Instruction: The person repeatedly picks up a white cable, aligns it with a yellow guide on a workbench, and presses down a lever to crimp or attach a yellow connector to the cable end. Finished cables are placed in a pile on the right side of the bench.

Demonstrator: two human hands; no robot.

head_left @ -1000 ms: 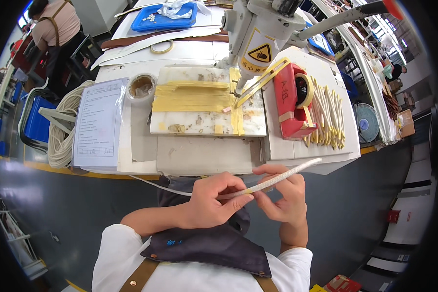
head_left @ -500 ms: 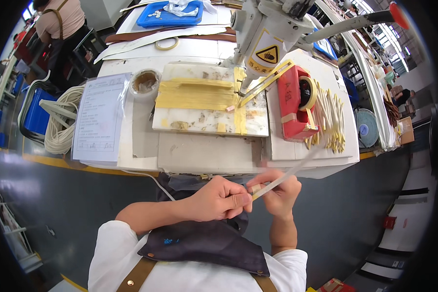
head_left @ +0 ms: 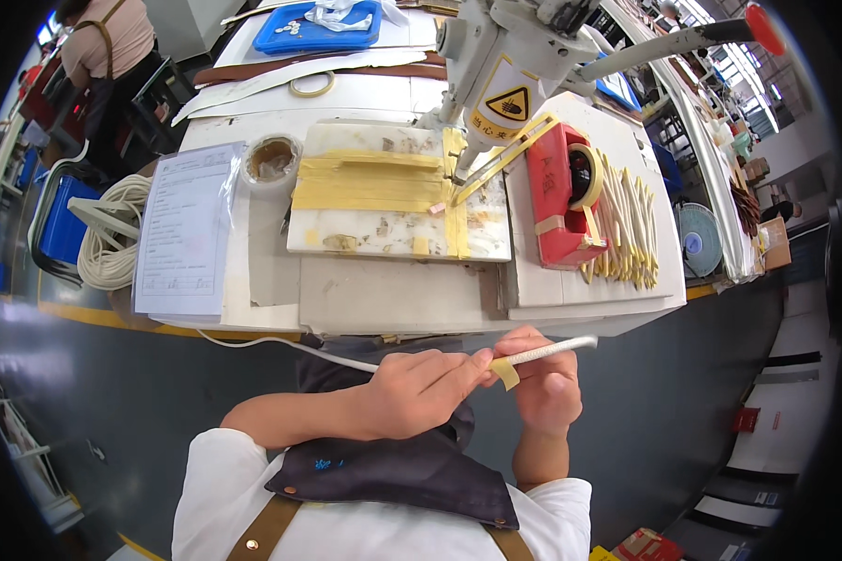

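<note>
In front of my body, both hands work on a white cord (head_left: 557,349). My left hand (head_left: 416,393) grips it, thumb and forefinger pressed together at a strip of yellow masking tape (head_left: 505,372). The tape sits on the cord with a loose end hanging down between the hands. Fingers of my right hand (head_left: 547,388) are bent around the cord just beyond the tape, partly hidden behind it. The cord's end sticks out past my right hand, and its other side trails left from my left hand.
A press machine (head_left: 500,103) with a red-tipped lever stands over a stained white board (head_left: 346,243). To its right are a red tape dispenser (head_left: 557,201) and several tape-ended cord pieces (head_left: 631,224). A paper sheet (head_left: 182,234) and coiled cord (head_left: 112,238) are at left.
The cord's free end has swung down from its upward slant to lie nearly level. Tape now hangs from the cord, and the trailing length at left has been lifted toward my left hand.
</note>
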